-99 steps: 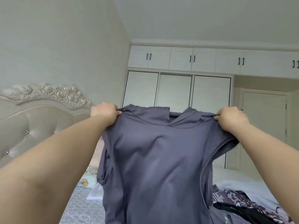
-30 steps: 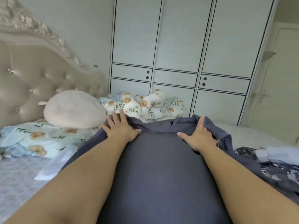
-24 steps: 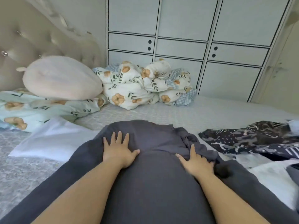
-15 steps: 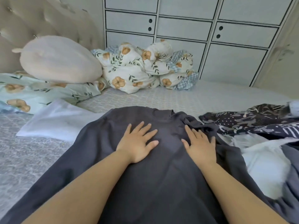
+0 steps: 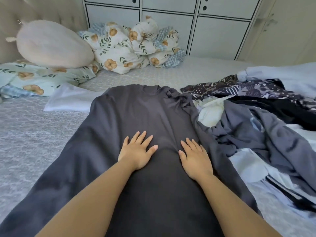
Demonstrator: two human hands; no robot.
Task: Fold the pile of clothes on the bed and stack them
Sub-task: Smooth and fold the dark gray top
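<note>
Grey garment (image 5: 136, 108): smooth matt knit cloth, slight sheen, soft creases. Bed cover (image 5: 30, 134) left of garment: textured quilted cloth, matt. Round cushion (image 5: 53, 43) beyond garment: fuzzy plush. Floral bedding (image 5: 123, 50) beside cushion: crumpled printed cotton-like cloth. Wardrobe doors (image 5: 220, 35) behind: smooth, flat finish.
</note>
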